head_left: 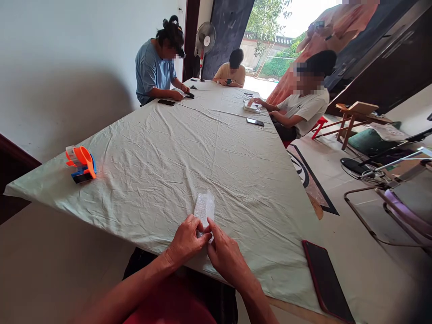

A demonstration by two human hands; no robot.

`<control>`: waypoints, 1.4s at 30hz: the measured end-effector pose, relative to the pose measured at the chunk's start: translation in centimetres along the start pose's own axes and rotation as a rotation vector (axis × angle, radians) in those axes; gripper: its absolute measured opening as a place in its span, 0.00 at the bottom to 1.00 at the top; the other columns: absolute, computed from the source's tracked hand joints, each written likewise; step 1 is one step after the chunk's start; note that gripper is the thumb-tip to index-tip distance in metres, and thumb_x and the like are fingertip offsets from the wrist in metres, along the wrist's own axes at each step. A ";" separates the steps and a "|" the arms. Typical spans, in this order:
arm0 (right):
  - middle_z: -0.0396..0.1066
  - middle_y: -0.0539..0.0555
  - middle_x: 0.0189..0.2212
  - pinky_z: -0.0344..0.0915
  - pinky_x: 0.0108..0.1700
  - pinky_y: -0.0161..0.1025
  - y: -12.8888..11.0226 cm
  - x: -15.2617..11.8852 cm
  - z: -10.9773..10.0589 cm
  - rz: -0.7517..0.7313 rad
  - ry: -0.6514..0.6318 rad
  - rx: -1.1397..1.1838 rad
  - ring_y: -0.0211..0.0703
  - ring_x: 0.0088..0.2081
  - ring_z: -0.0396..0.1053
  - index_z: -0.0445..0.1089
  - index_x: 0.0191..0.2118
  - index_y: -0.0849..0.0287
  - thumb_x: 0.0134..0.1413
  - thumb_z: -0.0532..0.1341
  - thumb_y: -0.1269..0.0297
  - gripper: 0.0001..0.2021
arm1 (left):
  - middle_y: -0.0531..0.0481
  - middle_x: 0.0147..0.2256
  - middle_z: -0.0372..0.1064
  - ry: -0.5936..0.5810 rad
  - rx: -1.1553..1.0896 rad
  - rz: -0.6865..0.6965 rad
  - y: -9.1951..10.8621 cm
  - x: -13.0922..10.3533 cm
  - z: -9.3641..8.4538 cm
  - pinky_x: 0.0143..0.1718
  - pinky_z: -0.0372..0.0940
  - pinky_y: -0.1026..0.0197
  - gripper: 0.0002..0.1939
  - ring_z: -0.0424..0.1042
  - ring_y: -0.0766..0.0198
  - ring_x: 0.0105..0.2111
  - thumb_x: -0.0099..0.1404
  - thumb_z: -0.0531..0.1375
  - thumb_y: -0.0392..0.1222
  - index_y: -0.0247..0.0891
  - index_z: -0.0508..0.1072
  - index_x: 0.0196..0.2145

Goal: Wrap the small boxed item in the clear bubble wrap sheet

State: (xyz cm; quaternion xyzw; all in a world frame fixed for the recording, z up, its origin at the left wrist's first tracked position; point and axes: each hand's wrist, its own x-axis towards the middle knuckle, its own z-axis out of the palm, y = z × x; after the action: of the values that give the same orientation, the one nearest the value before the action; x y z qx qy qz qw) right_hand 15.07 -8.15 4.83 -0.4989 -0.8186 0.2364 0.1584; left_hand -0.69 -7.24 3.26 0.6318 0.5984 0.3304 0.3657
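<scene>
Near the table's front edge lies a strip of clear bubble wrap, its far end flat on the cloth and pointing away from me. My left hand has its fingers closed on the near end of the wrap. From the other side, my right hand pinches the same end, its index finger along the wrap's right edge. The fingertips of both hands meet there. Whether anything is inside the wrap is hidden by my fingers.
An orange and blue tape dispenser stands at the table's left. A dark red-edged phone lies at the right front corner. Three people sit round the far part of the cloth-covered table; another phone lies near the right one.
</scene>
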 end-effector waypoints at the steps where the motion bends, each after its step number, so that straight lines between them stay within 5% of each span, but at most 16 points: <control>1: 0.73 0.63 0.52 0.69 0.48 0.43 0.2 -0.2 -0.1 -0.021 0.008 0.021 0.48 0.47 0.74 0.54 0.67 0.63 0.55 0.51 0.76 0.33 | 0.54 0.30 0.63 -0.008 0.011 0.000 0.0 0.1 0.1 0.35 0.60 0.62 0.09 0.65 0.65 0.31 0.60 0.62 0.39 0.39 0.65 0.26; 7: 0.75 0.57 0.50 0.70 0.46 0.43 1.0 -0.3 -0.2 -0.020 0.001 0.122 0.41 0.33 0.73 0.50 0.70 0.54 0.54 0.53 0.75 0.37 | 0.53 0.31 0.64 -0.033 0.071 -0.004 0.2 0.0 0.1 0.35 0.60 0.62 0.07 0.66 0.64 0.32 0.58 0.60 0.32 0.39 0.65 0.26; 14: 0.75 0.55 0.52 0.71 0.40 0.40 1.2 -0.1 -0.1 0.007 0.038 0.176 0.37 0.28 0.71 0.56 0.68 0.52 0.56 0.53 0.73 0.33 | 0.54 0.32 0.63 -0.050 0.081 0.001 0.2 0.0 0.1 0.35 0.60 0.63 0.07 0.66 0.65 0.32 0.57 0.60 0.30 0.39 0.65 0.28; 26: 0.76 0.53 0.49 0.71 0.37 0.37 1.9 0.0 0.6 -0.005 0.091 0.233 0.38 0.29 0.72 0.59 0.66 0.50 0.54 0.56 0.74 0.33 | 0.53 0.33 0.64 -0.062 0.117 0.048 0.5 0.1 0.0 0.35 0.59 0.62 0.06 0.65 0.64 0.32 0.59 0.59 0.30 0.39 0.65 0.30; 42: 0.75 0.56 0.52 0.71 0.41 0.41 1.7 -0.2 -0.3 -0.032 -0.012 0.191 0.38 0.29 0.72 0.55 0.68 0.52 0.53 0.55 0.74 0.35 | 0.53 0.33 0.64 -0.029 0.155 0.048 0.2 -0.1 0.6 0.38 0.61 0.61 0.07 0.67 0.63 0.34 0.61 0.58 0.32 0.40 0.64 0.28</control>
State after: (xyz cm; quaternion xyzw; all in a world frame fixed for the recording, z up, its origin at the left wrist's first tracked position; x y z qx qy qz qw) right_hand 16.56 -7.65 4.14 -0.4671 -0.8010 0.3139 0.2042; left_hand -0.04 -7.39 3.11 0.6772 0.6012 0.2826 0.3163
